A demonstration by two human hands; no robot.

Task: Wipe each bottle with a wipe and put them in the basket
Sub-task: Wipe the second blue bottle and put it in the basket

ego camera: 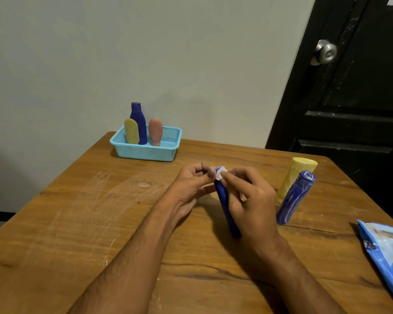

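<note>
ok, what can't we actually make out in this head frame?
- Wipe: only a white scrap shows; fingertips of both hands cover the rest.
- Held blue bottle: its right side sits behind the right hand.
- Left hand: its grip on the bottle is unclear.
- Blue packet: cut off by the right edge, print too small.
- Basket: its wall hides the bottle bases.

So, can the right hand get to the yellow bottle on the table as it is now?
Probably not yet: the right hand holds the blue bottle and wipe. The way to the yellow bottle looks partly blocked by another blue bottle standing in front.
</note>
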